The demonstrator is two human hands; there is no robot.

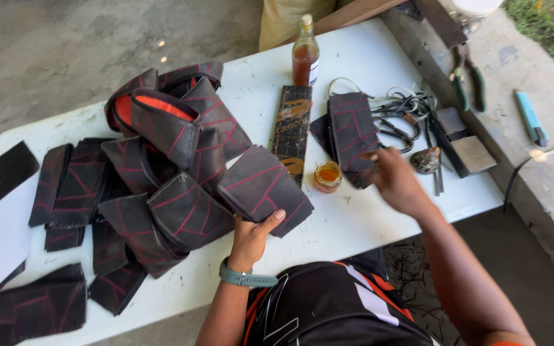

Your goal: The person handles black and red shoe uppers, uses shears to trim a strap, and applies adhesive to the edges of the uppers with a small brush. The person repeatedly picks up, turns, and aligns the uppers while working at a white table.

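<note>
Two hands, left hand (251,236) gripping one dark red-stitched pouch (265,189) at worktop (354,218) centre, long axis running 10 to 4 o'clock, right hand (397,182) closed on another pouch (352,131) at 2 o'clock, one glue jar (327,175) between, one bottle (305,56) at 12.

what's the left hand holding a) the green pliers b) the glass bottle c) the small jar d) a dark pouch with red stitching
d: the left hand grips the edge of a dark pouch with red stitching, while the bottle, pliers and small jar lie apart from it.
</note>
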